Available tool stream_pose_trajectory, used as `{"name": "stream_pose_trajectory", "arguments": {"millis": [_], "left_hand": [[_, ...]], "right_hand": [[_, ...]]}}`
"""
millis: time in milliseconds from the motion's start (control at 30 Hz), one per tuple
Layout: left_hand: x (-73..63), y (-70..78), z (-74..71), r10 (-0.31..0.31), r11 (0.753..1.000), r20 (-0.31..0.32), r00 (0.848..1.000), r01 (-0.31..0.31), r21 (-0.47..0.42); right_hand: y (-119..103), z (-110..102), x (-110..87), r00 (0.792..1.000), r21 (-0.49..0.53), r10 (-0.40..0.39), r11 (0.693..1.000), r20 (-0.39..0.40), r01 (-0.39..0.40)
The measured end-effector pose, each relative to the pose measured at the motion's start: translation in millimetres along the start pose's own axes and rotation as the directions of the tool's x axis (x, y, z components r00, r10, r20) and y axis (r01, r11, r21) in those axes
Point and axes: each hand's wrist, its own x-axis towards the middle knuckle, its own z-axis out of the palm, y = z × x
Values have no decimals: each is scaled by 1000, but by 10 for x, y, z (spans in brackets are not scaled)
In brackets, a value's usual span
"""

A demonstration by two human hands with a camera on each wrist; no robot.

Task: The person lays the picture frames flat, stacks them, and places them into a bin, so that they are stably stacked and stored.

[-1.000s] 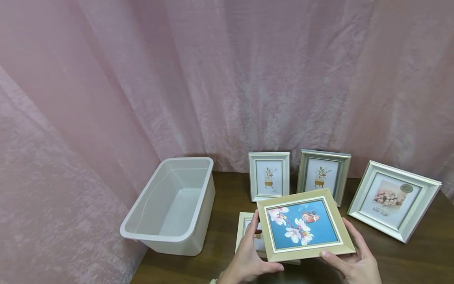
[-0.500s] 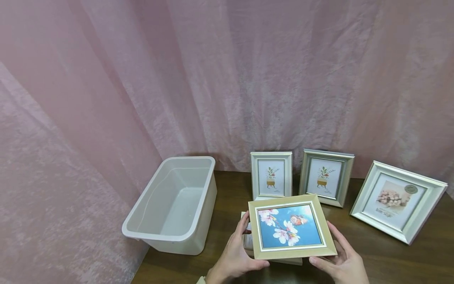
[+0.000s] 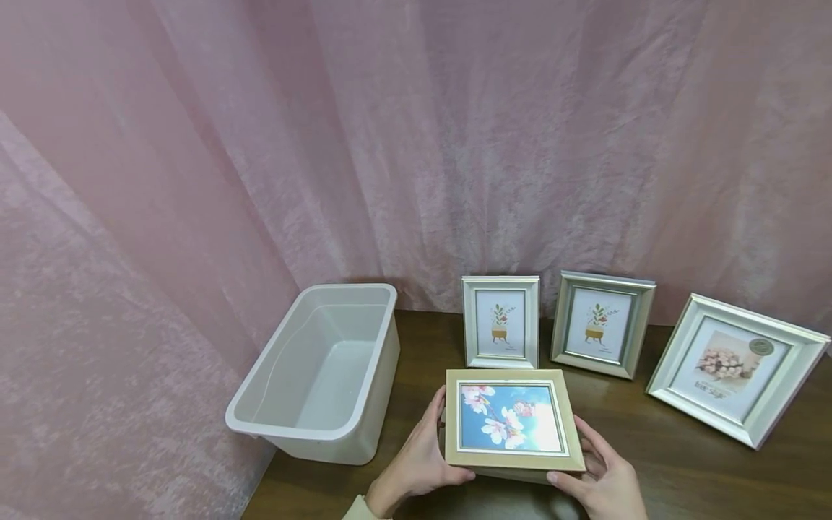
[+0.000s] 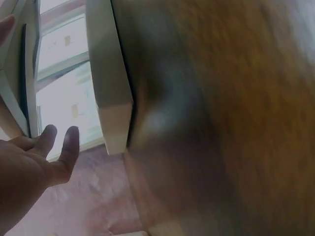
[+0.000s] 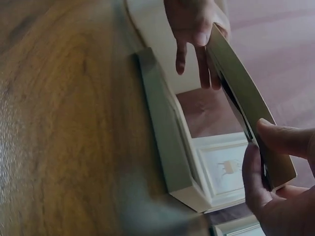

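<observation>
Head view: we look forward and down from above, held picture frame (image 3: 512,417) low, right of centre. Wrist views: close-up, turned sideways (tabletop (image 4: 241,108) right in the left wrist's, left in the right's). Head and right wrist share that frame, the latter edge-on.

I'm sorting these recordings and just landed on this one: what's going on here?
A person holds a tan picture frame by its edges, with the left hand and right hand. It is held over a second frame lying on the table, with a gap between the two. Three more frames stand farther back, and a pale tub sits to the left.
</observation>
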Motion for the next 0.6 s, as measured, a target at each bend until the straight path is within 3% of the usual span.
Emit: {"name": "stream_pose_trajectory", "arguments": {"millis": [200,400,600], "left_hand": [[45,-95,-29,31,995,22,999,-33,97],[85,-158,-52,-9,989,36,999,4,146],[117,-195,-74,-27,989,61,998,18,150]], "right_hand": [[87,97,52,998,-10,-65,998,6,65],[144,155,96,999,2,-31,1000,23,31],[162,196,156,999,-66,-1,998,36,3]]}}
